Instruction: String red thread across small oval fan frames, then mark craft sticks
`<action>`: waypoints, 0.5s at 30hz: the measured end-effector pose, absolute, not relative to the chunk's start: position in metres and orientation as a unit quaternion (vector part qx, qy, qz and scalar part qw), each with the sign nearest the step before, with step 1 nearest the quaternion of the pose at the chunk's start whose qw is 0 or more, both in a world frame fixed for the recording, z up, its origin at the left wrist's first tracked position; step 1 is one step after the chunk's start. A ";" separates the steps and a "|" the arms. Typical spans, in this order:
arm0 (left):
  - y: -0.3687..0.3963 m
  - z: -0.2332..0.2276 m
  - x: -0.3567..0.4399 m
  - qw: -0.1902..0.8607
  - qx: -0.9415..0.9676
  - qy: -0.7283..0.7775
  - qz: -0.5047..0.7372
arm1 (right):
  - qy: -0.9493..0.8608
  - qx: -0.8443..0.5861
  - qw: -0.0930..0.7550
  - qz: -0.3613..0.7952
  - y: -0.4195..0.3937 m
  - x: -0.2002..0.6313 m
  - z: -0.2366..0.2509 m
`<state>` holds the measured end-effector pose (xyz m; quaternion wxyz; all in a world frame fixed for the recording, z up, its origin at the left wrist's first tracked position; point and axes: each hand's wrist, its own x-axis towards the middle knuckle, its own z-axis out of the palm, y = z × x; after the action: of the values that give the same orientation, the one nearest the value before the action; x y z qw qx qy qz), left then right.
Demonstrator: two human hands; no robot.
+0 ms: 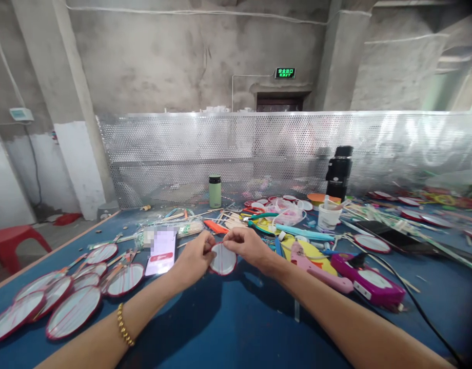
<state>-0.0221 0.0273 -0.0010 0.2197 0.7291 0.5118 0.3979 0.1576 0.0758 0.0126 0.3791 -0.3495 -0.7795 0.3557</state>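
Observation:
Both my hands hold one small round fan face (222, 260), white with a red rim, just above the blue table (228, 323). My left hand (195, 259) pinches its left upper edge, with a gold bead bracelet (124, 325) on that wrist. My right hand (247, 245) pinches the top edge from the right. Whether a thread runs between my fingers is too small to tell.
Several finished red-rimmed oval fans (72, 311) lie at the left. A pink glue gun (316, 269), a magenta device (369, 284), a white cup (329, 216), pliers, sticks, a green bottle (215, 191) and a black flask (339, 171) crowd the right and back. A perforated metal screen (282, 148) stands behind.

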 end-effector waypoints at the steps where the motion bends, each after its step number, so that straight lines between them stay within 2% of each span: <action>1: 0.028 -0.002 -0.023 0.217 0.731 0.506 0.404 | -0.772 -0.345 0.380 0.376 0.076 0.157 0.011; 7: 0.033 -0.005 -0.025 0.264 0.728 0.483 0.409 | -0.750 -0.330 0.379 0.431 0.074 0.159 0.011; 15: 0.039 -0.003 -0.030 0.285 0.718 0.490 0.403 | -0.763 -0.323 0.374 0.417 0.079 0.162 0.017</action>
<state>-0.0298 0.0394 -0.0034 0.2848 0.7185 0.4901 0.4032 0.1616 0.0787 0.0172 0.3742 -0.3227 -0.7626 0.4174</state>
